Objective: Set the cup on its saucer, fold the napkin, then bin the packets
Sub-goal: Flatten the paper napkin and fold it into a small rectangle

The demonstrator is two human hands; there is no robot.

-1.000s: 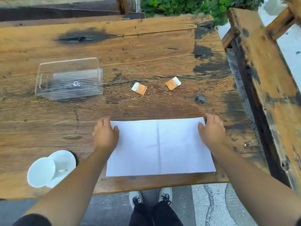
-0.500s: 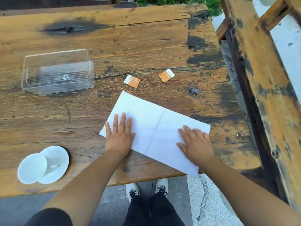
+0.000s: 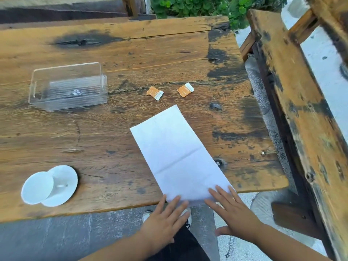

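A white napkin [image 3: 179, 154] lies flat on the wooden table [image 3: 113, 59], turned so its long side runs away from me toward the packets. Its near end reaches the table's front edge. My left hand [image 3: 165, 222] and my right hand [image 3: 233, 211] lie flat with fingers spread, fingertips on that near end. Two orange and white packets [image 3: 154, 92] [image 3: 185, 89] rest beyond the napkin. A clear plastic bin [image 3: 68, 86] stands at the back left. The white cup [image 3: 37, 187] sits on its saucer [image 3: 63, 185] at the front left.
A weathered wooden bench [image 3: 301, 102] runs along the right side of the table. Green plants [image 3: 197, 5] grow behind the far edge. My shoes and dark trousers show below the table's front edge on grey pavement.
The napkin has been turned from lying crosswise to pointing away from me, and slid toward the front edge. Both hands moved from its far corners back to its near end.
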